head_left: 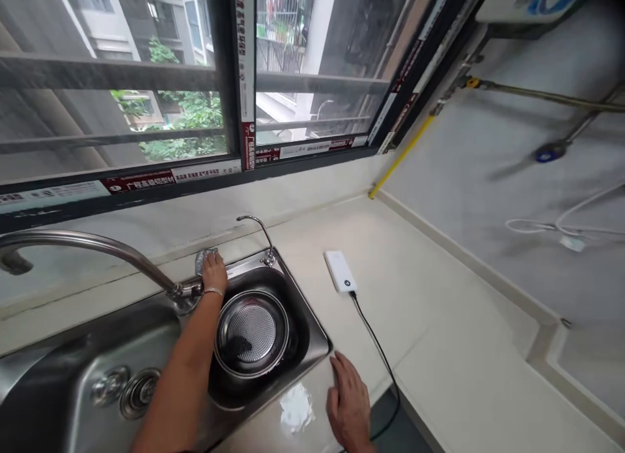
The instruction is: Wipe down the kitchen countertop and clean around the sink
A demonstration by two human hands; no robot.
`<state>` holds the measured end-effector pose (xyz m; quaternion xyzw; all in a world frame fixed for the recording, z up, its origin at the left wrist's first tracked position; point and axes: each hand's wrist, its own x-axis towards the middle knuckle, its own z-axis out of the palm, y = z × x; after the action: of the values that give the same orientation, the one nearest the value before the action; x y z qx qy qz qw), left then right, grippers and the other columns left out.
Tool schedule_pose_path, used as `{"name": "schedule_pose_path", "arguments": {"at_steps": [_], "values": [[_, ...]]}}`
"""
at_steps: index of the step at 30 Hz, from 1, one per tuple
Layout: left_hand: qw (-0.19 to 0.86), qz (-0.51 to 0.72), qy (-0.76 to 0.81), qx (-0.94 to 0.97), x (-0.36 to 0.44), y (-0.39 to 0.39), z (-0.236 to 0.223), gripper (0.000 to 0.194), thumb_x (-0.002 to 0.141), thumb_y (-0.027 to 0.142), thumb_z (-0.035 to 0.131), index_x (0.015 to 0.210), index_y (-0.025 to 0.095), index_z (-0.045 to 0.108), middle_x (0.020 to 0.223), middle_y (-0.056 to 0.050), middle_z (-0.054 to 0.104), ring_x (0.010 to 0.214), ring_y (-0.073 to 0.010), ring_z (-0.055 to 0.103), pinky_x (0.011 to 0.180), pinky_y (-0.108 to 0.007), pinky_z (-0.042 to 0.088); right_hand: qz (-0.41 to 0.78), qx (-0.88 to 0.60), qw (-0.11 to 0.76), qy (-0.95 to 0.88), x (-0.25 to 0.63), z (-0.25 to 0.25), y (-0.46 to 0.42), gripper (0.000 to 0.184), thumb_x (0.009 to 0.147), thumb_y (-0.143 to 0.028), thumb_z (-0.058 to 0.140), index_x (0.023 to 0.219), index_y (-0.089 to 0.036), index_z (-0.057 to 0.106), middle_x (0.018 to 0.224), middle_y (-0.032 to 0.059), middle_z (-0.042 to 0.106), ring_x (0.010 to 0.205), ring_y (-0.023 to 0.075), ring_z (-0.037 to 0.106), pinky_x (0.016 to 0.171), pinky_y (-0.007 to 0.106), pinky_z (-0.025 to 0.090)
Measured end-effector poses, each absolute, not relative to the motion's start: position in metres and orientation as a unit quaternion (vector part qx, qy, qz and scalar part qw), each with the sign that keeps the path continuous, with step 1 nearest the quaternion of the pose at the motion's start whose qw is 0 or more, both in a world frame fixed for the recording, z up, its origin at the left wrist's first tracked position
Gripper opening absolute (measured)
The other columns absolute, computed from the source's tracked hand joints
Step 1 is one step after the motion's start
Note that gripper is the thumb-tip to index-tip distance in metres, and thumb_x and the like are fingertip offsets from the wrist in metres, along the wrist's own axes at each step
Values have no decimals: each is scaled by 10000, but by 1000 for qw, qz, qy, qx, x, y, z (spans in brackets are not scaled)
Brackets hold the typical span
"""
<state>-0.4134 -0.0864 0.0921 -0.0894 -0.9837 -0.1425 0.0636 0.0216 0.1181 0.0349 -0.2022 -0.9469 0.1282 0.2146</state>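
My left hand (pixel 213 269) reaches across the steel sink (pixel 297 303) to its back rim and presses down on a grey cloth (pixel 202 256), fingers closed over it, just behind the base of the big faucet (pixel 97 245). A thin bracelet circles that wrist. My right hand (pixel 347 401) lies flat and open on the pale countertop (pixel 439 323) at the sink's front right corner, holding nothing. A round steel strainer basket (pixel 252 332) sits in the small right basin below my left forearm.
A small thin tap (pixel 258 235) stands at the sink's back rim. A white power bank (pixel 340 271) with a black cable (pixel 375 342) lies on the counter to the right. A window runs along the back; pipes and a yellow hose (pixel 400 159) hang on the right wall.
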Motion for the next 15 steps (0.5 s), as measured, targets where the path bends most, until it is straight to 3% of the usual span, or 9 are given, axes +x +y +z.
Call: {"name": "schedule_pose_path", "arguments": {"at_steps": [3, 8, 15], "values": [[36, -146, -984, -92, -398, -96, 103, 555, 958, 79, 241, 1422, -28, 528, 1396, -345, 530, 1326, -408, 529, 1028, -586, 521, 143, -209, 217, -943, 18, 41, 115, 615, 880, -114, 399, 1477, -234, 485, 1505, 88, 567, 1393, 259, 522, 1056, 448, 484], [-31, -183, -974, -133, -360, -116, 110, 506, 986, 152, 343, 1425, 165, 593, 1279, -160, 695, 1155, -287, 670, 1051, -443, 530, 159, -200, 256, -932, 14, 40, 114, 647, 854, -92, 420, 1476, -252, 493, 1486, 79, 583, 1387, 253, 524, 1070, 450, 474], [-128, -217, -959, -130, -292, -113, 68, 445, 989, 258, 367, 1258, 118, 694, 1132, -139, 760, 1059, -271, 720, 929, -368, 577, 161, -198, 273, -927, 9, 43, 113, 639, 827, -60, 421, 1436, -220, 533, 1473, 94, 591, 1389, 239, 514, 1103, 442, 446]]}}
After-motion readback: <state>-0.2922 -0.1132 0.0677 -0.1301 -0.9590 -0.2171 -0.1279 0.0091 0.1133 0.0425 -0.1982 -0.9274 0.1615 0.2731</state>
